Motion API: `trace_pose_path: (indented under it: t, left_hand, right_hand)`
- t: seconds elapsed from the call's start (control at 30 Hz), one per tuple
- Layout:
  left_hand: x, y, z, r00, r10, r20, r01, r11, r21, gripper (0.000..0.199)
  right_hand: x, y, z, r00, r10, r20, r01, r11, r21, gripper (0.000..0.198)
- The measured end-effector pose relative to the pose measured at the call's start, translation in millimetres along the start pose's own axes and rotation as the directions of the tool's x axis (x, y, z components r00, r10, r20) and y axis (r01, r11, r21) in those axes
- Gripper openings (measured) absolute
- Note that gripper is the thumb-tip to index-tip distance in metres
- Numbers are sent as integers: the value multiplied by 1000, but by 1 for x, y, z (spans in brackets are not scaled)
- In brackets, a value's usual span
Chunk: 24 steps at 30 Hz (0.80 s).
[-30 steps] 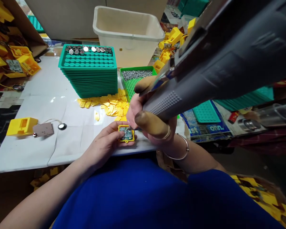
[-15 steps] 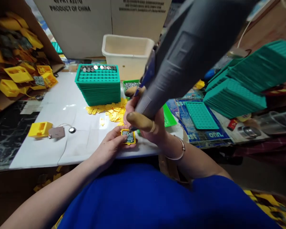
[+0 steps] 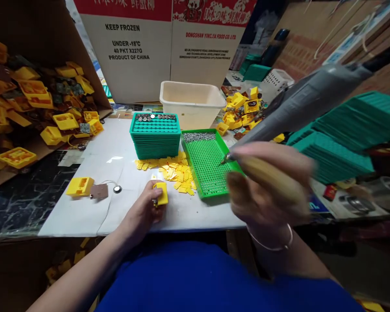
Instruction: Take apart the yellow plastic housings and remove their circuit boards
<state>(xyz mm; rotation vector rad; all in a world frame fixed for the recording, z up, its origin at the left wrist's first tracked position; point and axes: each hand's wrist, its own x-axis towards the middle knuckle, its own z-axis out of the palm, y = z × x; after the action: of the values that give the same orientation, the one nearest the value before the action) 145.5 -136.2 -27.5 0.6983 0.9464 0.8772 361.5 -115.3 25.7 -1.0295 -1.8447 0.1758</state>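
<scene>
My left hand (image 3: 147, 203) is closed around a small yellow plastic housing (image 3: 162, 193), its outer side turned up, just above the white tabletop. My right hand (image 3: 269, 186), smeared by motion and wearing tan finger covers, grips a grey electric screwdriver (image 3: 299, 97). The screwdriver slants down to the left, its bit over the green perforated tray (image 3: 199, 190). Small silver screws (image 3: 199, 137) lie heaped at that tray's far end. Flat yellow plastic pieces (image 3: 178, 171) are scattered between the tray and my left hand.
Teal stacked trays (image 3: 156, 145) with button cells on top stand behind the yellow pieces. Farther back is a cream bin (image 3: 193, 97). At left, another yellow housing (image 3: 80, 186) lies beside a wired brown board (image 3: 99, 191). More teal trays (image 3: 331, 147) stand at right.
The screwdriver has left the yellow housing and moved right, over the green tray. My left hand has turned the housing, so its circuit board no longer shows. The view has tilted upward.
</scene>
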Motion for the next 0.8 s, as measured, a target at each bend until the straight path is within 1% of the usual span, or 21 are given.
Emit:
trace_pose_path:
  t: [0.03,0.07,0.1,0.13,0.2,0.27,0.33,0.43,0.53,0.63,0.7,0.8]
  left_hand:
    - [1,1,0,1000,-6,12,5,1000,22,38]
    - [1,1,-1,1000,-13,24,12,999,42,40]
    - [2,1,-2,999,-14,37,12,998,55,43]
    - [3,0,-3,999,-9,51,6,998,57,46]
    - [4,-1,-7,996,12,86,-16,999,43,47]
    - [4,-4,-13,993,34,111,-37,999,21,45]
    - [5,-6,-18,993,45,113,-46,999,2,41]
    - [6,-6,-23,992,66,105,-61,997,-49,39]
    - [6,-5,-25,988,69,140,-58,995,-83,44]
    - [5,-3,-25,985,45,169,-29,995,-97,43]
    - [4,-2,-24,986,37,160,-17,992,-125,40]
    - [4,-2,-20,990,39,135,-15,985,-174,40]
  right_hand:
    - [11,1,6,999,-44,-16,44,999,-21,22]
    - [25,5,15,995,-97,16,98,993,-68,22]
    - [41,11,25,988,-118,98,130,983,-133,23]
    - [59,18,35,978,-99,184,136,971,-199,24]
    - [92,35,55,952,23,304,89,933,-349,28]
    - [118,47,70,920,129,369,68,877,-476,32]
    - [133,54,80,889,189,416,79,834,-546,33]
    - [144,58,88,859,218,462,95,821,-563,30]
    - [150,59,92,835,227,502,124,810,-574,30]
    - [155,64,94,814,229,534,162,793,-587,31]
    - [158,67,95,816,218,535,170,794,-583,29]
    - [161,72,97,835,181,520,169,815,-555,23]
